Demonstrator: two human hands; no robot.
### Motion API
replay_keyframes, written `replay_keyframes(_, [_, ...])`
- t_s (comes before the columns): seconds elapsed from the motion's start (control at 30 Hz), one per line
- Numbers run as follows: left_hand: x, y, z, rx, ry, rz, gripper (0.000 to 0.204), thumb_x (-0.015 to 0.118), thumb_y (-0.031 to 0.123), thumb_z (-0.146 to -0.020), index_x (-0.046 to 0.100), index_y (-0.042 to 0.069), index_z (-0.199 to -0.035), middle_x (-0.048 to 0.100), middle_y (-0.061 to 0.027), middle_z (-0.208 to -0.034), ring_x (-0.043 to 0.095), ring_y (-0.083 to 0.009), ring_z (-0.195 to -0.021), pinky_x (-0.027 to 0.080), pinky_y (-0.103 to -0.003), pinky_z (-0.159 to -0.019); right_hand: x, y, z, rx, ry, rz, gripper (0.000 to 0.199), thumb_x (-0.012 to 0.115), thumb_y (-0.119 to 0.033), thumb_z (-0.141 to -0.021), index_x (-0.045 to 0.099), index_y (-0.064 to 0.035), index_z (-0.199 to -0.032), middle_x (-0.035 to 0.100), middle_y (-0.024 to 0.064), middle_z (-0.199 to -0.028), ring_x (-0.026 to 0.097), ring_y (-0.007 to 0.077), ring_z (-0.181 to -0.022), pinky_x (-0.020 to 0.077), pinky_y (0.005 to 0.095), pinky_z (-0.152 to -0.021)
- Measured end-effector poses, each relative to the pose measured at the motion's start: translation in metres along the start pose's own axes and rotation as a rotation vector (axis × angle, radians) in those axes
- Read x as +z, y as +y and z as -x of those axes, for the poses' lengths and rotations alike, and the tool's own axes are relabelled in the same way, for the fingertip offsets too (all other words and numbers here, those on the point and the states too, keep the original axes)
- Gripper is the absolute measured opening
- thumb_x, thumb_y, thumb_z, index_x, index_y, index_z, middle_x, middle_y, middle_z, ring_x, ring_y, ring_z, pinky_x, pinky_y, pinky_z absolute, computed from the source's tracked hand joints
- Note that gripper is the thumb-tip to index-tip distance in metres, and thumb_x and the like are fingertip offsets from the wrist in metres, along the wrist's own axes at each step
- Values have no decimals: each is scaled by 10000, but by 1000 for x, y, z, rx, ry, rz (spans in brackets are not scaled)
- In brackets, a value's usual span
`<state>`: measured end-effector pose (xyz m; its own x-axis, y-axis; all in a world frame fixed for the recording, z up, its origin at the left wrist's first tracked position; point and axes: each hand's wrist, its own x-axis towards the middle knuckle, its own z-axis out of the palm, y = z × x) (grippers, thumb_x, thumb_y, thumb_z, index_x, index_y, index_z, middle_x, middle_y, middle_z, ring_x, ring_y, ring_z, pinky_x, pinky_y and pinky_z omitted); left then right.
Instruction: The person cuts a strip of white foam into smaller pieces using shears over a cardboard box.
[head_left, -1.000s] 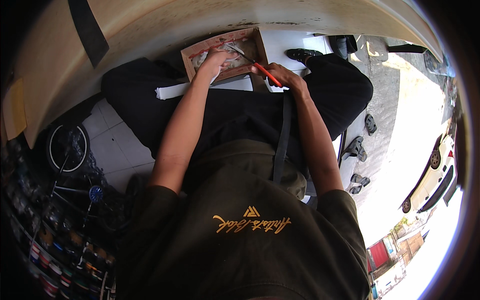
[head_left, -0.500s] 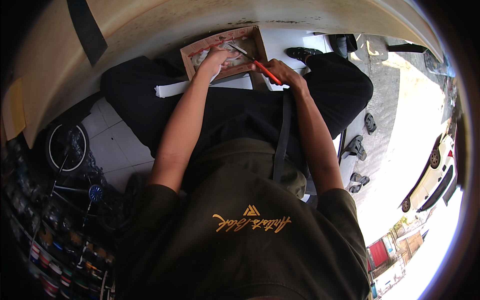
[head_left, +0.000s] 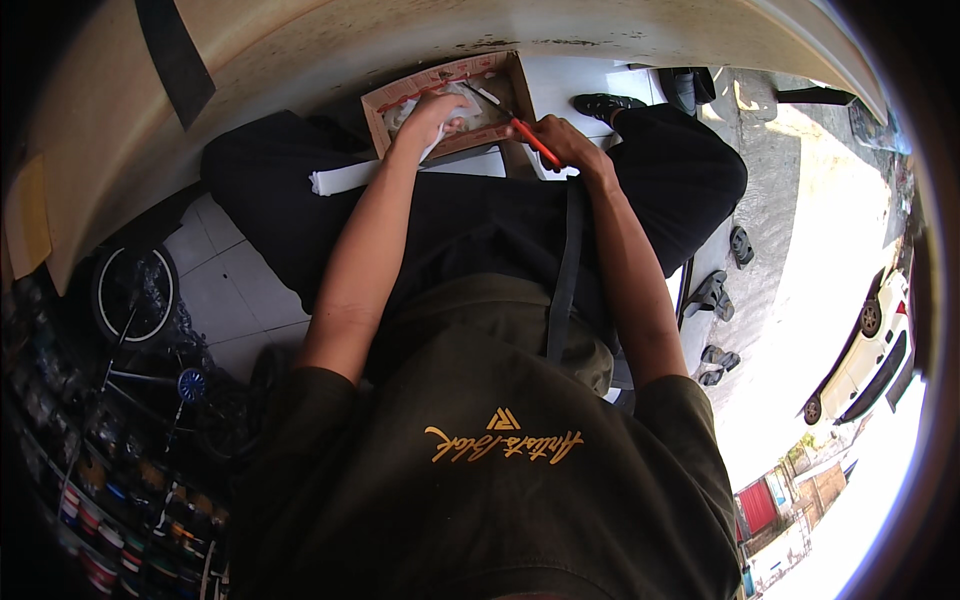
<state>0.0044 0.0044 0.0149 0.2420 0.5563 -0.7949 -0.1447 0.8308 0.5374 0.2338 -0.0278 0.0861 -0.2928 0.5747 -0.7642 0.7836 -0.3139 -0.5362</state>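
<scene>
Over a shallow cardboard box (head_left: 378,128), my left hand (head_left: 432,115) is closed on a crumpled white sheet (head_left: 458,112), thin like plastic or paper. My right hand (head_left: 565,142) grips a red-handled cutting tool (head_left: 535,145) at the box's right side. Its slim blade points up and left over the box toward the white sheet; the far end of the blade is hard to make out. Pale scraps lie inside the box, partly hidden by my left hand. A long white strip (head_left: 345,179) with a ragged end lies by my left forearm.
Behind the box curves a large cream panel (head_left: 400,50). My dark-trousered legs (head_left: 260,170) flank the box on a tiled floor (head_left: 235,285). A bicycle wheel (head_left: 133,295) stands at left. Sandals (head_left: 710,295) lie on the pavement at right, with a white car (head_left: 865,345) beyond.
The cutting tool has shifted slightly, and its blade now sits a little further right and looks narrower. My left hand, still on the white sheet, has barely moved.
</scene>
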Motion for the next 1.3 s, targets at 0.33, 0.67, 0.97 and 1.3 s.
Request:
replay_keyframes(0.33, [1,6,3,110,152,124,198,636,-90,-737,565,-155,-910,619,-208,-879,635,-267,-670,515,-296,-530,1,-4,-1,105,-96,-56,862,428,-847,-647,626,-31,-841,560,109,-676,569,228,-754,421,389,-702])
replay_keyframes(0.67, [0,4,2,115,64,279,203,604,-179,-707,519,-175,-892,594,-241,-880,638,-364,-743,596,-423,-634,-1,-6,0,67,-95,-55,848,470,-838,-627,667,-107,-1009,578,109,-676,582,223,-735,443,375,-692])
replay_keyframes(0.97, [-10,0,-4,89,0,216,298,640,-111,-733,508,-145,-998,601,-227,-944,637,-370,-821,579,-404,-718,-7,-8,3,65,-88,-12,766,480,-792,-679,681,-107,-955,545,97,-579,576,210,-652,444,377,-632])
replay_keyframes(1.3, [-11,14,14,20,-152,4,239,652,20,-786,563,-83,-983,623,-157,-868,615,-226,-688,510,-299,-552,-5,-1,-3,23,-31,54,762,495,-783,-683,674,-55,-823,512,91,-530,556,195,-584,435,363,-595])
